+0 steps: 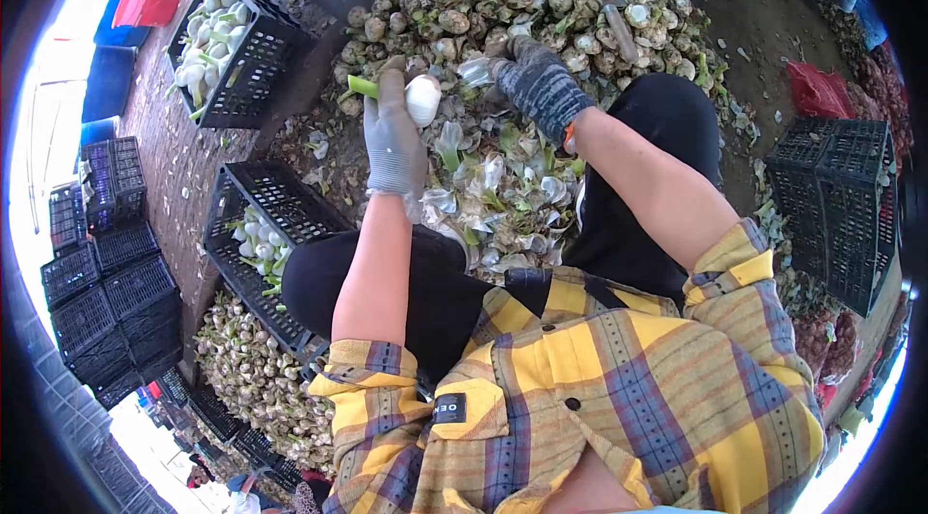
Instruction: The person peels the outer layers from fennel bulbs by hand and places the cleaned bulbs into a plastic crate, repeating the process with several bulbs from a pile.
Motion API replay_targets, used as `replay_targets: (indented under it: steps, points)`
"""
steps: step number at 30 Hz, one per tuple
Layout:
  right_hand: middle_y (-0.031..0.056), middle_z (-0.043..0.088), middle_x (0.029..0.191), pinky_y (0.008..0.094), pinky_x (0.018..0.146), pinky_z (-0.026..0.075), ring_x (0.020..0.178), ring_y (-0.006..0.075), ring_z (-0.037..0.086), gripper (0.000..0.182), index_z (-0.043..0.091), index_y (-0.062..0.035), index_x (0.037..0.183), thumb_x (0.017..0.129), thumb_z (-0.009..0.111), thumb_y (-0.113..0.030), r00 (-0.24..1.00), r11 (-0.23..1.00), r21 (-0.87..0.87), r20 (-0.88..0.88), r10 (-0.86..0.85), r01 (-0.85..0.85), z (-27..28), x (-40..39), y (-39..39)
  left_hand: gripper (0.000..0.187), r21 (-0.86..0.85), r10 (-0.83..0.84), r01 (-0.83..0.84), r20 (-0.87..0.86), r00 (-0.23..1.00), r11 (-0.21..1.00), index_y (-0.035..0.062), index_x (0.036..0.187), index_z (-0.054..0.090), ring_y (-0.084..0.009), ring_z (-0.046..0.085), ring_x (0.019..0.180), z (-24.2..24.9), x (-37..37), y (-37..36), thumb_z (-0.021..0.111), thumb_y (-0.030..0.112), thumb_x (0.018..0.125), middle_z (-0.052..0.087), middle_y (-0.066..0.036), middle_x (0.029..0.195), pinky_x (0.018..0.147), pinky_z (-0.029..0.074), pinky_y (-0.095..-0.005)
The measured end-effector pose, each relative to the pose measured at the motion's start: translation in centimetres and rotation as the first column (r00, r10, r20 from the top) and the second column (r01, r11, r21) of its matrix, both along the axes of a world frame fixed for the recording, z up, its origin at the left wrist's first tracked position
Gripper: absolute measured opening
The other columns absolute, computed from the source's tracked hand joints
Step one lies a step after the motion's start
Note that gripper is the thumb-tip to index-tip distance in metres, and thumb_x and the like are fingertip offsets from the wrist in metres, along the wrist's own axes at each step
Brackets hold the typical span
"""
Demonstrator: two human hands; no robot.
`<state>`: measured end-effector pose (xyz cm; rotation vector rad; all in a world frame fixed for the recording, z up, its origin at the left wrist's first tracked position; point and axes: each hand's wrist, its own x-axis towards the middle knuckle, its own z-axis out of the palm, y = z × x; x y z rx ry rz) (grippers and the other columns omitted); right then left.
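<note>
My left hand [393, 128], in a light grey glove, is closed around a garlic bulb [423, 100]. The bulb is smooth and white, and its cut green stem [362, 86] sticks out on the other side of the fingers. To the right, my right hand [536, 79] wears a dark grey knit glove with curled fingers. A pale papery piece of garlic skin [476, 71] shows at its fingertips. Just beyond both hands lies a heap of unpeeled garlic [454, 7]. On that heap rests a knife [613, 12], apart from my hands.
Loose garlic peels [507, 195] cover the ground between my knees. A black crate [275, 60] of white bulbs stands at the upper left, another crate [290, 200] by my left knee. Stacked crates [116, 306] stand far left; more crates [836, 205] stand at right.
</note>
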<state>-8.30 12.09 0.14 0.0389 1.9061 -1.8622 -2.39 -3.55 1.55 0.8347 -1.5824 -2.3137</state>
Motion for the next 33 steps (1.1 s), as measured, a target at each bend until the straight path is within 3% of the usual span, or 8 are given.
replay_targets:
  steps: [3, 9, 18, 21, 24, 26, 28, 33]
  points:
    - [0.0153, 0.062, 0.085, 0.0325, 0.052, 0.054, 0.064, 0.0215, 0.064, 0.032, 0.055, 0.0006, 0.102, 0.09, 0.052, -0.028, 0.9, 0.972, -0.199, 0.39, 0.197, -0.126, 1.5, 0.2, -0.1, 0.029, 0.132, -0.007, 0.014, -0.056, 0.998, 0.991, 0.0053, 0.112, 0.055, -0.0143, 0.059, 0.082, 0.5, 0.0, -0.2, 0.047, 0.024, 0.092, 0.058, -0.005, 0.099, 0.066, 0.051, -0.0288]
    - [0.0107, 0.063, 0.087, 0.0319, 0.057, 0.054, 0.069, 0.0194, 0.064, 0.041, 0.059, 0.0013, 0.103, 0.086, 0.059, -0.036, 0.921, 0.92, -0.302, 0.218, 0.323, -0.251, 2.7, 1.5, -1.0, 0.035, -0.449, -0.254, 0.171, -0.131, 0.958, 0.877, 0.0013, 0.117, 0.054, -0.0133, 0.056, 0.089, 0.8, 0.6, 0.5, 0.043, 0.023, 0.092, 0.055, -0.007, 0.105, 0.076, 0.048, -0.0263]
    - [0.0087, 0.066, 0.083, 0.0272, 0.06, 0.049, 0.066, 0.0124, 0.06, 0.024, 0.064, 0.0005, 0.094, 0.082, 0.062, -0.019, 0.93, 0.93, -0.289, 0.219, 0.297, -0.229, 1.9, 1.2, 0.0, 0.036, -0.257, -0.223, 0.197, -0.074, 0.972, 0.946, 0.0051, 0.113, 0.056, -0.0068, 0.052, 0.079, 0.7, 0.9, 1.2, 0.051, 0.034, 0.092, 0.057, -0.001, 0.091, 0.068, 0.043, -0.0219]
    - [0.0097, 0.066, 0.082, 0.0273, 0.059, 0.05, 0.069, 0.0137, 0.063, 0.024, 0.062, 0.0007, 0.099, 0.083, 0.06, -0.017, 0.957, 0.957, -0.02, 0.006, 0.29, -0.29, 1.3, 1.1, -0.3, 0.037, -0.176, -0.223, 0.208, -0.07, 0.972, 0.962, 0.0042, 0.113, 0.056, -0.0072, 0.053, 0.081, 0.7, 0.9, 1.1, 0.052, 0.035, 0.092, 0.057, -0.001, 0.092, 0.07, 0.043, -0.022]
    - [0.0118, 0.065, 0.086, 0.0281, 0.059, 0.053, 0.072, 0.0152, 0.064, 0.027, 0.059, 0.0016, 0.104, 0.083, 0.06, -0.016, 0.926, 0.949, -0.24, 0.265, 0.269, -0.207, 1.3, 0.9, -0.3, 0.038, -0.254, -0.155, 0.116, -0.14, 0.978, 0.96, 0.0033, 0.113, 0.056, -0.0068, 0.053, 0.078, -0.1, 0.5, 1.2, 0.054, 0.035, 0.091, 0.057, -0.001, 0.091, 0.068, 0.043, -0.0209]
    - [0.0132, 0.064, 0.089, 0.0286, 0.059, 0.054, 0.073, 0.0155, 0.064, 0.029, 0.057, 0.0026, 0.104, 0.084, 0.061, -0.018, 0.925, 0.895, -0.27, 0.037, 0.378, -0.355, 0.1, 0.9, -0.3, 0.039, -0.307, -0.138, 0.082, -0.165, 0.977, 0.948, 0.0028, 0.112, 0.056, -0.0065, 0.052, 0.076, -0.6, 0.5, 1.3, 0.055, 0.035, 0.09, 0.057, -0.001, 0.091, 0.066, 0.043, -0.0204]
    - [0.013, 0.062, 0.096, 0.0295, 0.064, 0.055, 0.074, 0.0164, 0.064, 0.031, 0.056, 0.0011, 0.106, 0.084, 0.061, -0.021, 0.893, 0.885, -0.402, 0.271, 0.359, -0.234, 1.9, 1.6, -0.4, 0.039, -0.325, -0.17, 0.114, -0.149, 0.974, 0.939, 0.0021, 0.111, 0.056, -0.0066, 0.052, 0.076, 0.0, 0.7, 1.4, 0.055, 0.035, 0.09, 0.057, -0.002, 0.091, 0.067, 0.043, -0.0205]
    - [0.0083, 0.064, 0.089, 0.0267, 0.062, 0.051, 0.071, 0.0143, 0.062, 0.025, 0.059, -0.0012, 0.103, 0.085, 0.06, -0.019, 0.928, 0.889, -0.38, 0.16, 0.336, -0.256, 0.6, 1.4, -0.5, 0.038, -0.227, -0.157, 0.128, -0.111, 0.981, 0.965, 0.0015, 0.109, 0.057, -0.0084, 0.052, 0.08, 0.7, 0.7, 1.3, 0.057, 0.034, 0.089, 0.057, -0.002, 0.094, 0.069, 0.044, -0.0219]
